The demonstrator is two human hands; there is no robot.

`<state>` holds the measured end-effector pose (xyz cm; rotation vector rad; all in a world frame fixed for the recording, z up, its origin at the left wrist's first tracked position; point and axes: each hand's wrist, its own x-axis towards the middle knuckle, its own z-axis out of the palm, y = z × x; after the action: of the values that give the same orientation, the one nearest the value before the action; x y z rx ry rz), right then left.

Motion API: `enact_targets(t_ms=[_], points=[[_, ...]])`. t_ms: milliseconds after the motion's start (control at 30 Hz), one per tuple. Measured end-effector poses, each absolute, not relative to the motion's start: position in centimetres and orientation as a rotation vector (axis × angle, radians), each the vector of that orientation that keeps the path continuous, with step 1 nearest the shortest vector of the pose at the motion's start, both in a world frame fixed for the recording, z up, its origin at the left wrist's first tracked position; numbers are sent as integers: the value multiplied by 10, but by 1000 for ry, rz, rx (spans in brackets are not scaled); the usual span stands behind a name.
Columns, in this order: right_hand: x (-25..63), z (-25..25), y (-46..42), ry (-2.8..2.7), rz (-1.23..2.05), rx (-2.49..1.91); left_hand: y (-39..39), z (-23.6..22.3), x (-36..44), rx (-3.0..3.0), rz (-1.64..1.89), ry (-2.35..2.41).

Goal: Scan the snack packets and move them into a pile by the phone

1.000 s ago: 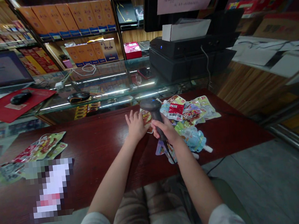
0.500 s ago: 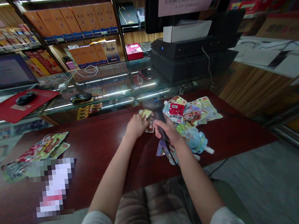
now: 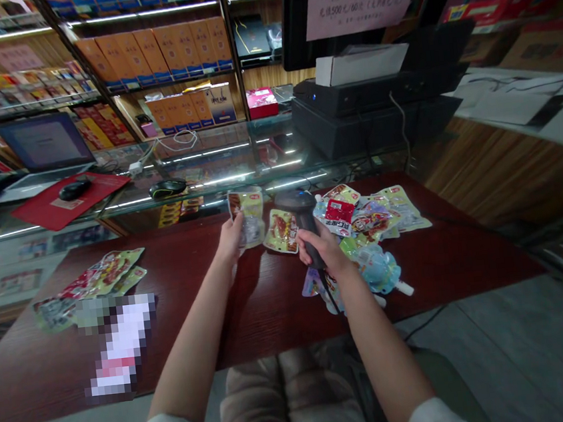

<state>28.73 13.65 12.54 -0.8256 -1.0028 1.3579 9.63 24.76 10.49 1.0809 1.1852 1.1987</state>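
While gripping the barcode scanner [image 3: 303,225] by its handle at centre frame, right hand [image 3: 323,250] clamped firmly around it, head angled up and left. Lifting a small snack packet [image 3: 246,216] just left of the scanner head, left hand [image 3: 231,240] pinching its lower edge, fingers closed on it, packet upright above the dark red table [image 3: 210,299]. Judging the step as scanning: best keeping the packet flat and steady, printed code turned toward the scanner window, fingers clear of the code, film pulled taut against glare. Keeping it apart from the unsorted heap of packets [image 3: 363,219] at centre right and the second packet [image 3: 281,231] lying just below; scanned pile [image 3: 92,281] sitting at middle left.
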Motion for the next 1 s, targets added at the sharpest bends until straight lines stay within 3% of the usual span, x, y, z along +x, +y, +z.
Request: enact_targets(t_ms=[233,700,1000], points=[[278,125,137,-1047,1431,-792,243,112,69,720,1367,967],[208,162,175,-1244,1503,-723,257,130,-19,794,1656,1039],[173,122,172,-1395,1589,-740,263,116,-48,889,1759,1152]])
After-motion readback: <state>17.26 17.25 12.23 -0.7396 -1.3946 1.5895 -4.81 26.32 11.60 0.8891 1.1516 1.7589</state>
